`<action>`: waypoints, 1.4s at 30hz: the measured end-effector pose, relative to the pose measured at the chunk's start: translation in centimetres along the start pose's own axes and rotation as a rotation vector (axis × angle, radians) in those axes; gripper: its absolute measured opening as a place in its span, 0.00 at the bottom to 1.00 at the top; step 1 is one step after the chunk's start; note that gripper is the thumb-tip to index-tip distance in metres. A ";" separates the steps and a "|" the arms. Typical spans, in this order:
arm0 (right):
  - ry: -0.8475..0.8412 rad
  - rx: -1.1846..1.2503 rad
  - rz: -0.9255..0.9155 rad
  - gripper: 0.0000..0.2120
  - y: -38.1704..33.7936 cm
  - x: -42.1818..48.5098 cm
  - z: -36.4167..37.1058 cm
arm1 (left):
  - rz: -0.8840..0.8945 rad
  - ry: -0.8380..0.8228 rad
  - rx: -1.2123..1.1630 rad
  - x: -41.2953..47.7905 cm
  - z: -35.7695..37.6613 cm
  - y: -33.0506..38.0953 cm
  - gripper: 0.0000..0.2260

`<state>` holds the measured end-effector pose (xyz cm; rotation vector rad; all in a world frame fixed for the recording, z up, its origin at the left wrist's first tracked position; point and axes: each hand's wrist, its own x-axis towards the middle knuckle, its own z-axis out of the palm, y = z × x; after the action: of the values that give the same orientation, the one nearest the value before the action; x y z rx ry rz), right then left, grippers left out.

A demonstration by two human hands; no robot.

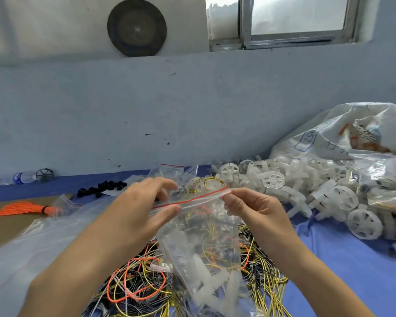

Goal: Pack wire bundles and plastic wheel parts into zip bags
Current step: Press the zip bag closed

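Left hand (144, 202) pinches the red-striped top edge of one zip bag (199, 243) between thumb and fingers; right hand (245, 207) pinches the same edge at its far end. Seal runs left-low to right-high — the bag hangs below it, over the tangled wires (137, 287). Inside: several white wheel parts, count unclear. Wheel pile (306, 193) right — too many to count.

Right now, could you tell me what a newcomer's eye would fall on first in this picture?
In the centre, the left hand and right hand pinch the red-striped top of a clear plastic zip bag holding wires and white parts. Beneath it sprawls a tangle of yellow, black and orange wires. At the right, a heap of translucent white plastic wheels spills from a big white sack.
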<state>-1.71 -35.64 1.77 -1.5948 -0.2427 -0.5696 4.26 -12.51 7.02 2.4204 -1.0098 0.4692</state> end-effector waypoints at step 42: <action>0.029 -0.014 -0.052 0.05 -0.7 0.2 3.3 | 0.020 0.050 -0.110 0.7 2.2 1.4 0.12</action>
<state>-1.21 -32.33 2.42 -1.5963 -0.2588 -0.6354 4.00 -14.95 5.92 2.2919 -1.0131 0.4665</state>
